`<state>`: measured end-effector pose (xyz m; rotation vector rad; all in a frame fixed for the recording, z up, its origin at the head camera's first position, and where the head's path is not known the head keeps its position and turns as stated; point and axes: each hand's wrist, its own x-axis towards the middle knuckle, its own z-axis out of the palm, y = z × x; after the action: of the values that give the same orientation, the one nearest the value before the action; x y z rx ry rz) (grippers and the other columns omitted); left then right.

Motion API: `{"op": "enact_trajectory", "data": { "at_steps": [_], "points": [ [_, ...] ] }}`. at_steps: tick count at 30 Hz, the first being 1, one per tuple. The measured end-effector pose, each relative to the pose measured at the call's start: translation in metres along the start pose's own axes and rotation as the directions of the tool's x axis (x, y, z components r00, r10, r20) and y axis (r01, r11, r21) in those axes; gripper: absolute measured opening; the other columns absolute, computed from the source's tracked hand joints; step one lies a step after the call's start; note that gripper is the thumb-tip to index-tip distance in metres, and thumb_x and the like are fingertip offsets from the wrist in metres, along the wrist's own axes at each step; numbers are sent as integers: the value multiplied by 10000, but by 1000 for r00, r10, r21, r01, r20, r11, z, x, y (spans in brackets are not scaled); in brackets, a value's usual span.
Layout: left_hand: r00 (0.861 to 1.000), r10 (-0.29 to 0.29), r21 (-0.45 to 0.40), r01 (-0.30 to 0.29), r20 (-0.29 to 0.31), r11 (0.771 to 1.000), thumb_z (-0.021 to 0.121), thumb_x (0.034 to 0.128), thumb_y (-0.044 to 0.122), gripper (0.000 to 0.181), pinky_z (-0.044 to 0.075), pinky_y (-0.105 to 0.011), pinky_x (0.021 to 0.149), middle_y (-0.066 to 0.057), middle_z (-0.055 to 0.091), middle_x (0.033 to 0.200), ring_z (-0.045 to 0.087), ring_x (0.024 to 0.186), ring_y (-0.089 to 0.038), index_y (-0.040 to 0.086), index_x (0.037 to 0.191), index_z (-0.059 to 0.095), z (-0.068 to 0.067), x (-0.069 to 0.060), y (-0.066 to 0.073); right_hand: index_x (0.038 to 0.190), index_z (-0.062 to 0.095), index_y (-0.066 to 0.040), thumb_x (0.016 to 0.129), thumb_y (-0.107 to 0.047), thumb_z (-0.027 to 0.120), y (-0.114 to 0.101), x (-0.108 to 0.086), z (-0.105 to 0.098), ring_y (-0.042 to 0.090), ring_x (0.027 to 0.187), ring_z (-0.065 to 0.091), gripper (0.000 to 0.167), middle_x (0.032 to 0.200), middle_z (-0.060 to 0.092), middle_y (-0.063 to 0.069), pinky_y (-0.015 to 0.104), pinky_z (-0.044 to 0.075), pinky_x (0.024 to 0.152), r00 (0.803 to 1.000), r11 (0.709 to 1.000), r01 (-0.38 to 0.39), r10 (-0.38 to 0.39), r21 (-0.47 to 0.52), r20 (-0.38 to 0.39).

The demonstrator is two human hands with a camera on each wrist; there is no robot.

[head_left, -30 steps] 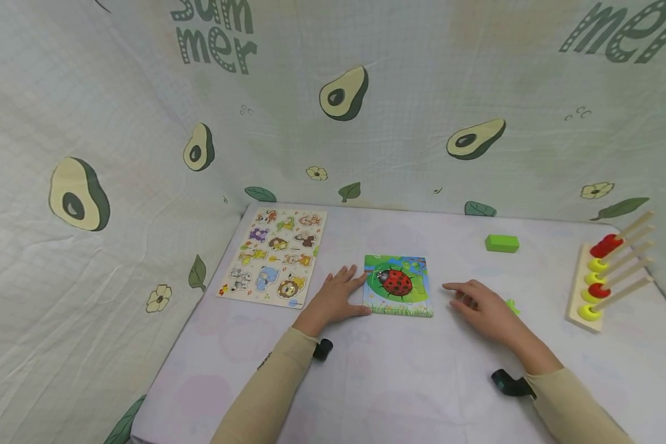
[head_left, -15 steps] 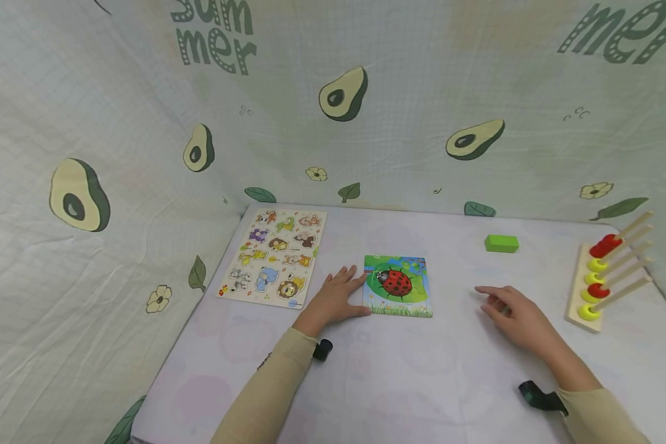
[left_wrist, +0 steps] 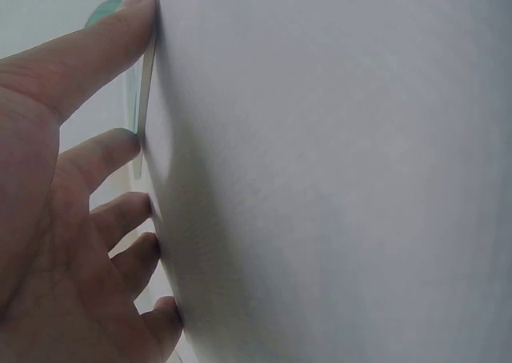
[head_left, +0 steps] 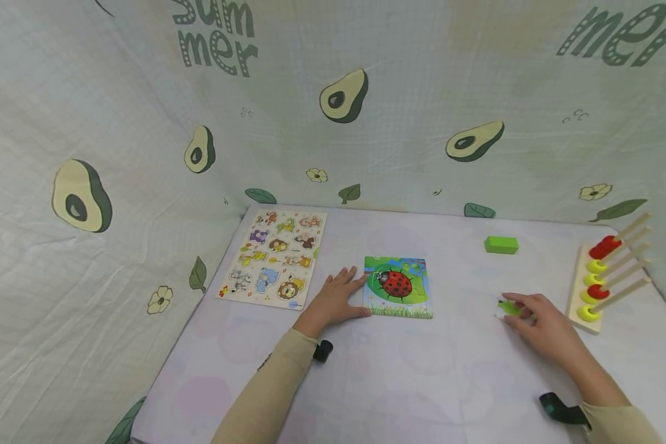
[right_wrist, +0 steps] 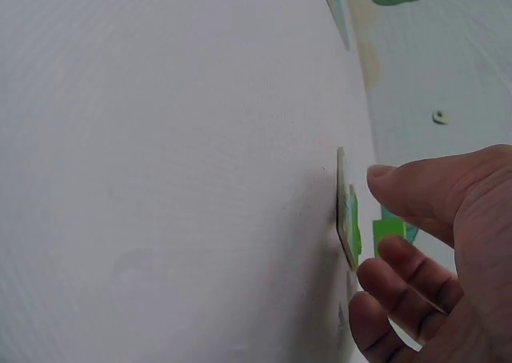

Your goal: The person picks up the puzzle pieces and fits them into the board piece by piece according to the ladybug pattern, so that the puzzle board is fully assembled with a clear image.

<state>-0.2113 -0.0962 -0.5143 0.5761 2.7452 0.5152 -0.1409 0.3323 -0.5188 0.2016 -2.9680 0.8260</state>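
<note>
A square ladybug puzzle [head_left: 398, 287] lies flat mid-table. My left hand [head_left: 335, 299] rests at its left side with fingers spread. Its thumb tip touches the lower left corner and its index finger the left edge; in the left wrist view the thumb [left_wrist: 96, 47] meets the board's thin edge. To the right, a small green and white puzzle piece [head_left: 509, 308] lies under my right hand [head_left: 544, 324]. Thumb and index finger stand on either side of the piece. In the right wrist view, a gap shows between the thumb [right_wrist: 416, 189] and the piece [right_wrist: 349, 215].
An animal peg board [head_left: 272, 259] lies at the back left. A green block [head_left: 501, 245] sits at the back right. Near the right edge stands a wooden peg rack [head_left: 583, 290] with red and yellow rings. Printed cloth [head_left: 399, 142] hangs behind the table.
My right hand has moved away from the ladybug puzzle, rightward, to the small puzzle piece, which shows between thumb and index finger. My left hand has stayed at the puzzle's left edge.
</note>
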Motion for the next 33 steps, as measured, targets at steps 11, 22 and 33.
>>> {"op": "enact_trajectory", "data": {
  "at_steps": [11,22,33],
  "points": [
    [1000,2,-2,-2,0,1000,733,888,545,858,84,-472,1271,-49,194,1690,104,1566,-258,247,1599,356,2,1,-2,1395,505,74,915,-220,757,7,1,-1,342,945,564,617,1129,575,249,478,504,741,992,995,-92,95,-38,83],
    [1000,-6,0,6,7,1000,727,888,555,864,79,-472,1270,-46,185,1692,99,1567,-256,253,1602,346,1,1,-1,1356,517,31,886,-173,782,6,3,1,298,876,561,577,1050,587,211,410,490,684,994,995,-88,90,-36,55],
    [1000,-6,-6,6,6,1000,731,889,547,864,86,-475,1270,-54,193,1691,107,1566,-261,240,1601,352,1,0,0,1361,531,-61,947,-120,709,5,2,1,182,724,514,455,885,623,76,255,409,560,998,999,-46,47,-26,52]
  ]
}}
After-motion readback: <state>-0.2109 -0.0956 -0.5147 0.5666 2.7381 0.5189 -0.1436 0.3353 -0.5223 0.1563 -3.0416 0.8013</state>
